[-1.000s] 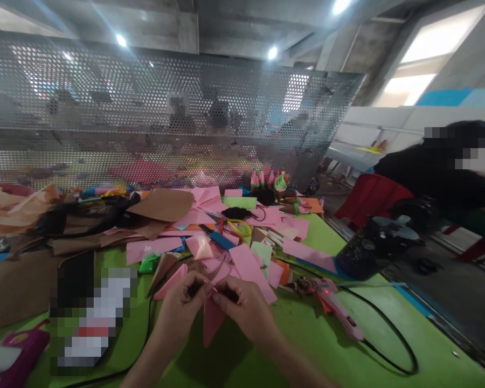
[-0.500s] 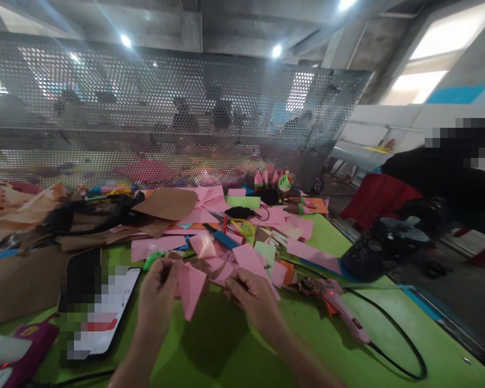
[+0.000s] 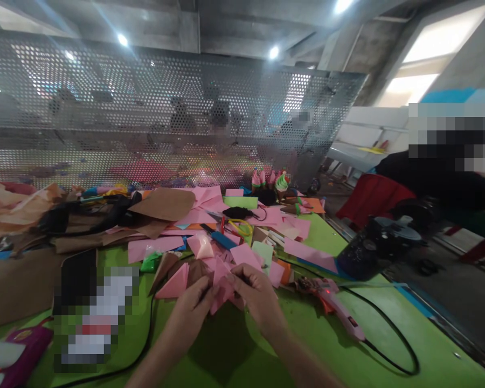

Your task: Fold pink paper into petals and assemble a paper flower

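Observation:
A pink folded piece of paper (image 3: 221,277) stands between my two hands above the green table. My left hand (image 3: 194,302) pinches its lower left side with thumb and fingers. On the other side, my right hand (image 3: 256,291) is closed on its right edge. Just left of my fingers lies another pink folded piece (image 3: 173,281), beside a brown piece (image 3: 161,269). Loose pink sheets (image 3: 246,255) lie right behind my hands. My fingertips partly hide the held paper's lower folds.
A pink glue gun (image 3: 335,304) with a black cord lies at right. Behind it stands a dark lidded jug (image 3: 378,248). A phone (image 3: 101,312) and a purple device (image 3: 20,345) are at left. Ice-cream-shaped pieces (image 3: 282,183) stand by the perforated metal screen (image 3: 153,108). A person sits far right.
My left hand has moved right, close to my right hand, and both now grip the pink paper. A pink folded piece now lies to the left. The view has shifted slightly.

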`<act>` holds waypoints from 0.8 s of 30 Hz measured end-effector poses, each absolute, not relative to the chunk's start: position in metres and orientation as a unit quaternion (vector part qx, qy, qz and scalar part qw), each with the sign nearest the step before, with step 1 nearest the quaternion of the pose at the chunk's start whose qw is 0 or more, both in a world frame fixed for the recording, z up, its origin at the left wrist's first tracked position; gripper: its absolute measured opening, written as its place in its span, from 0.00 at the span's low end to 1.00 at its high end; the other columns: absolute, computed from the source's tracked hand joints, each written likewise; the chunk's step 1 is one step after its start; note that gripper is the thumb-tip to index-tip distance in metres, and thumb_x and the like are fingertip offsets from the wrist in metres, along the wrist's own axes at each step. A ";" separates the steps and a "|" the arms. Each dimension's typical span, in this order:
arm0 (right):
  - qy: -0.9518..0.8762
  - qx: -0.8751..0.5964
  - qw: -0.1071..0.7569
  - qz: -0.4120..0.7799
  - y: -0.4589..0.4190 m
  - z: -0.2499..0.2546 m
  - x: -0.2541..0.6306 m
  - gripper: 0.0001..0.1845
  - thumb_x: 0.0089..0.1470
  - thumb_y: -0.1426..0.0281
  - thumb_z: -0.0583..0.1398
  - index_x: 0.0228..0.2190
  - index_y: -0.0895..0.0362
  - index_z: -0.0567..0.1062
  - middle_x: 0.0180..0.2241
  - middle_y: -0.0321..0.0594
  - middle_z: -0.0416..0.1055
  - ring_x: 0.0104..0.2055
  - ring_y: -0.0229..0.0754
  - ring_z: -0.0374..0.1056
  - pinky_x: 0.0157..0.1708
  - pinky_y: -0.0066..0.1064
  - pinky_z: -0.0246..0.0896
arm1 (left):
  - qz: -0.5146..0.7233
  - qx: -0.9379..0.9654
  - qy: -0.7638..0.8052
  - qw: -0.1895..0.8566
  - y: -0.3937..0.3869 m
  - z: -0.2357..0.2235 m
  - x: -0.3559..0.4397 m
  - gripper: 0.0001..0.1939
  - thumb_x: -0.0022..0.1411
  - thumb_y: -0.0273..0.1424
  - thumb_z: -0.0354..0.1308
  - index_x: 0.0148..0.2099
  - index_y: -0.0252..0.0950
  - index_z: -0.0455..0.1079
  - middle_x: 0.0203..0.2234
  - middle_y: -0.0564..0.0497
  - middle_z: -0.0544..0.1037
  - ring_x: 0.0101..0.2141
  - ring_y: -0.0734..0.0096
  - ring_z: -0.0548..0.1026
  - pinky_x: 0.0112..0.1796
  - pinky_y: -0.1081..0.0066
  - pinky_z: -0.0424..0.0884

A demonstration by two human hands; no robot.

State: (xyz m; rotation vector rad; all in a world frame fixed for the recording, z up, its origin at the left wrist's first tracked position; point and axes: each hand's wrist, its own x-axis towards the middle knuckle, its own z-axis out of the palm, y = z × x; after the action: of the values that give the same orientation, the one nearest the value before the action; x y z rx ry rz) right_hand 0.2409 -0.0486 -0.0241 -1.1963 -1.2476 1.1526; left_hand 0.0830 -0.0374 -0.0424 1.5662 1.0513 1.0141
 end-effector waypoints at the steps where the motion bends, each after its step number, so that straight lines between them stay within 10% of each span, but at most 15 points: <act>1: -0.517 -0.494 0.513 0.475 -0.048 -0.025 0.242 0.18 0.53 0.55 0.63 0.24 0.57 0.71 0.20 0.30 0.61 0.21 0.34 0.55 0.22 0.26 0.50 | 0.408 0.643 0.432 0.484 -0.038 -0.044 0.084 0.17 0.64 0.42 0.53 0.26 0.39 0.58 0.22 0.58 0.63 0.26 0.73 0.64 0.27 0.74 0.61; 6: -0.504 -0.508 0.573 0.399 -0.041 -0.021 0.254 0.17 0.52 0.56 0.64 0.25 0.57 0.73 0.23 0.34 0.66 0.27 0.37 0.60 0.27 0.28 0.55 | 0.396 0.634 0.422 0.513 -0.032 -0.039 0.071 0.12 0.62 0.41 0.53 0.31 0.39 0.62 0.19 0.59 0.66 0.21 0.73 0.67 0.25 0.74 0.61; 16: -0.476 -0.492 0.609 0.400 -0.036 -0.010 0.262 0.16 0.48 0.55 0.66 0.27 0.56 0.74 0.24 0.35 0.66 0.26 0.37 0.58 0.26 0.28 0.55 | 0.203 0.727 0.634 0.168 -0.013 -0.019 0.004 0.14 0.53 0.31 0.60 0.44 0.41 0.72 0.39 0.47 0.79 0.44 0.51 0.71 0.41 0.60 0.62; 24: -0.514 -0.458 0.568 0.451 -0.040 -0.016 0.260 0.13 0.53 0.59 0.64 0.30 0.56 0.75 0.26 0.36 0.68 0.29 0.38 0.62 0.29 0.28 0.56 | 0.322 0.680 0.609 0.252 -0.010 -0.026 0.010 0.10 0.58 0.36 0.53 0.27 0.38 0.69 0.30 0.47 0.75 0.39 0.54 0.72 0.42 0.60 0.64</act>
State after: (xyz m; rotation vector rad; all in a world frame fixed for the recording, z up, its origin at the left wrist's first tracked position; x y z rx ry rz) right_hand 0.2596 -0.0397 -0.0160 -1.0766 -1.2064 1.0603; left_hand 0.0096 -0.0095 -0.0256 1.8489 1.6576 0.8746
